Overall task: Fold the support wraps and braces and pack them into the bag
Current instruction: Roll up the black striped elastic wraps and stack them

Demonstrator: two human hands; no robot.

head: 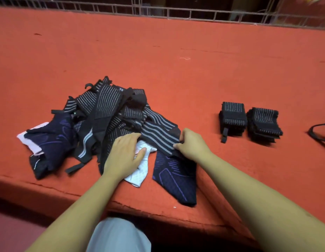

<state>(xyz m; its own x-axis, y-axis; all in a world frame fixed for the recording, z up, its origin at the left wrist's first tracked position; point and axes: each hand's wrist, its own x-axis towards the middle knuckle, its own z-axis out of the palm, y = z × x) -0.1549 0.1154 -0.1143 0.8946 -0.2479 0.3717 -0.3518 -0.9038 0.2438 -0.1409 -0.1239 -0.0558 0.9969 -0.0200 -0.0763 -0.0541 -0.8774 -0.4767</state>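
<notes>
Mostly limp, grey-striped elastic wraps [110, 113]

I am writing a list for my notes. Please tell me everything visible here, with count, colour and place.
table: one, red, under everything
wire fence: one, grey, behind table
loose pile: one, black, grey-striped, centre left
striped wrap: one, black-grey, pile's right
folded stacks: two, black, grey-striped, right
navy braces: two, purple-lined, front edge and pile's left
pale cloths: two, white or pinkish, in pile
cable: one, black, far right
trouser leg: one, grey, bottom
left hand: one, resting on pile
right hand: one, pinching striped wrap
</notes>
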